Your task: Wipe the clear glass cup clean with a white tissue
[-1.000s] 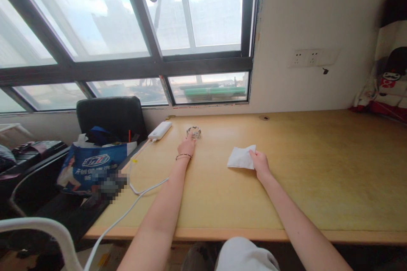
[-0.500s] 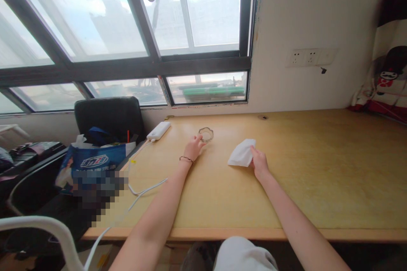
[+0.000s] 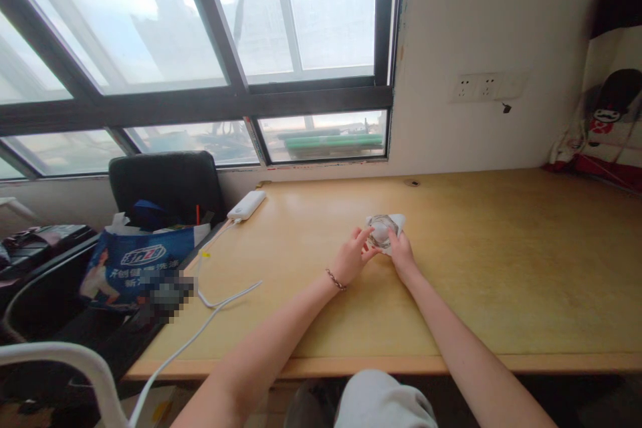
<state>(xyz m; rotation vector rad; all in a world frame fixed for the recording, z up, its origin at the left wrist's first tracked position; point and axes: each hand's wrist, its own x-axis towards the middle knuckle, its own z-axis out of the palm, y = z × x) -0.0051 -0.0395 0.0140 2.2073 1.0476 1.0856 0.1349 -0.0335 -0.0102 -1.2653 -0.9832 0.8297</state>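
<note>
A small clear dish with a wavy dark-edged rim [image 3: 382, 219], apparently glass, is held against a white tissue [image 3: 399, 219] above the middle of the wooden desk. My left hand [image 3: 352, 255] grips the dish by its left side, fingers bent at the rim. From the right, my right hand [image 3: 402, 254] is closed on the tissue, its thumb at the dish's edge. The tissue lies behind and under the dish, so part of it is hidden. A braided bracelet circles my left wrist.
A white power bank [image 3: 247, 205] with a white cable [image 3: 221, 307] lies on the desk's left side. A black chair [image 3: 168, 180] holds a blue shopping bag [image 3: 138, 261] at the left. Behind the desk [image 3: 501, 267] are a window and wall sockets [image 3: 476, 86].
My left hand has carried the dish rightward to my right hand. The dish now rests against the tissue, which was held apart from it before.
</note>
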